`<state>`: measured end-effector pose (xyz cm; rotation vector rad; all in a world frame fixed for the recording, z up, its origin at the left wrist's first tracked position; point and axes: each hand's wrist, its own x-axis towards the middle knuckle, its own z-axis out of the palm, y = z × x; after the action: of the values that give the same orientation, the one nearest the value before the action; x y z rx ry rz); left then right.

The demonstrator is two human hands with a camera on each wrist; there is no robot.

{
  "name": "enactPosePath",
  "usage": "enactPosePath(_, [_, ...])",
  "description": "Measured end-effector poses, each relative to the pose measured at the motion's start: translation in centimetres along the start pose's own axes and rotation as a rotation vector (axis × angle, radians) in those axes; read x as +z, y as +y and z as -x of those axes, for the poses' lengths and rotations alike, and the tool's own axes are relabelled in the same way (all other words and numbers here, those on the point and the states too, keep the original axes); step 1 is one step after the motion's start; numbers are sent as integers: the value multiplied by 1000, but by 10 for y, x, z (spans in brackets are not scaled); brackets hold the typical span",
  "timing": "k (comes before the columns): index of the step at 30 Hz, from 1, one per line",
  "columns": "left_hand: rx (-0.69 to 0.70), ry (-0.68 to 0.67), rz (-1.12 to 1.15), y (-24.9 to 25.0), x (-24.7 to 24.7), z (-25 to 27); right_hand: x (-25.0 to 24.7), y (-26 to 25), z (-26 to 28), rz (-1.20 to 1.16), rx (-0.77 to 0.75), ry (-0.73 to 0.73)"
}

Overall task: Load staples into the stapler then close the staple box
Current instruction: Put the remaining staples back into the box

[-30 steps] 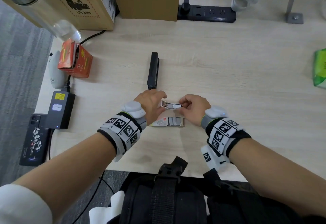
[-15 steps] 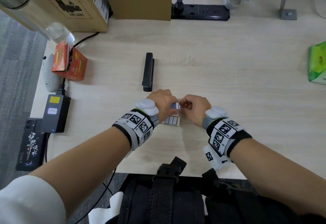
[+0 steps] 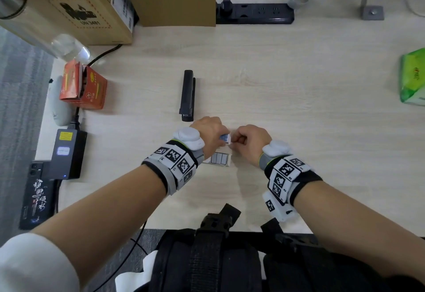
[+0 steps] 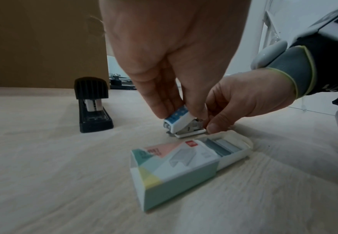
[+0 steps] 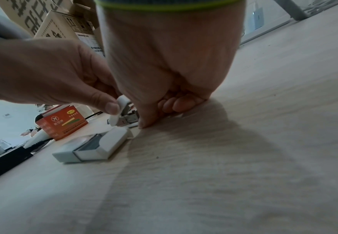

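Observation:
A small white and blue stapler [image 3: 225, 139] sits low over the desk between both hands. My left hand [image 3: 213, 130] pinches its lid [image 4: 179, 121] from above, and the lid is tilted, partly raised over the metal staple channel [image 4: 192, 128]. My right hand [image 3: 246, 138] pinches the stapler's rear end against the desk [image 5: 154, 117]. The staple box [image 3: 219, 158] lies just in front of the hands. Its tray is slid out to the right, with grey staple strips showing [image 4: 222, 145].
A black stapler [image 3: 188, 96] lies beyond the left hand. An orange box [image 3: 82, 85], a power adapter [image 3: 66, 153] and a phone [image 3: 38, 199] are at the left. Cardboard boxes [image 3: 76, 8] and a power strip [image 3: 255, 13] stand behind; a green pack [image 3: 414, 77] is at right.
The small stapler was spread open flat between the hands; its lid has since swung down over the channel under the left fingers. The hands have moved closer together.

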<state>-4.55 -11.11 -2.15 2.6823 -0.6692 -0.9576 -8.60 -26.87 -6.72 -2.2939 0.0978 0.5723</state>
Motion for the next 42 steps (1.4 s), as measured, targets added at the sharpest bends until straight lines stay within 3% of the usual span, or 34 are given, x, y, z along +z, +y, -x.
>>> enactPosePath(18, [22,-155,-164,17,-5,-15,-3,1,-2,16,13,-46])
enactPosePath(27, [67,-44,-230,6,-8,-9,-26,7,-2,54,134,-38])
enactPosePath(33, [71,-196,-371,13,-12,-17,-22,10,-1,15,149,-30])
enactPosePath(42, [85,-290,-438,23,-18,-25,-21,10,-2,15,135,-31])
